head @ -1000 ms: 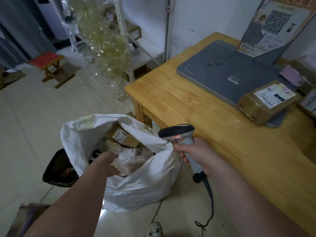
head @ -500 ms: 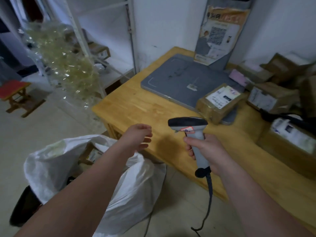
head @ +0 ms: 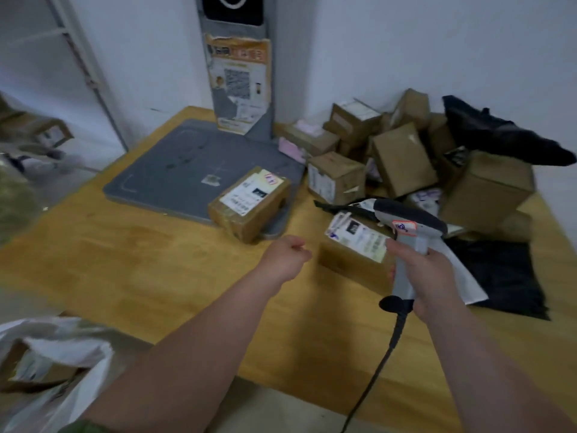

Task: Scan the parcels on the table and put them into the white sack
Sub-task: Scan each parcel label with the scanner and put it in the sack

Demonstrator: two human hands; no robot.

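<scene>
Parcels (head: 402, 160): boxy brown cardboard, paper labels (head: 251, 192); scanner (head: 409, 220) grey plastic.

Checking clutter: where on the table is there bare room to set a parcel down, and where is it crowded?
Bare wood spans the near-left of the table, between the grey pad and the front edge. The pad's left half is bare too. The right side is crowded: piled boxes, black bags.

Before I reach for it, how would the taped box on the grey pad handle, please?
The box probably stays stiff and won't roll: flat sides, square corners. Its glossy tape wrap may be slippery. It overhangs the pad, so it might rock.
</scene>
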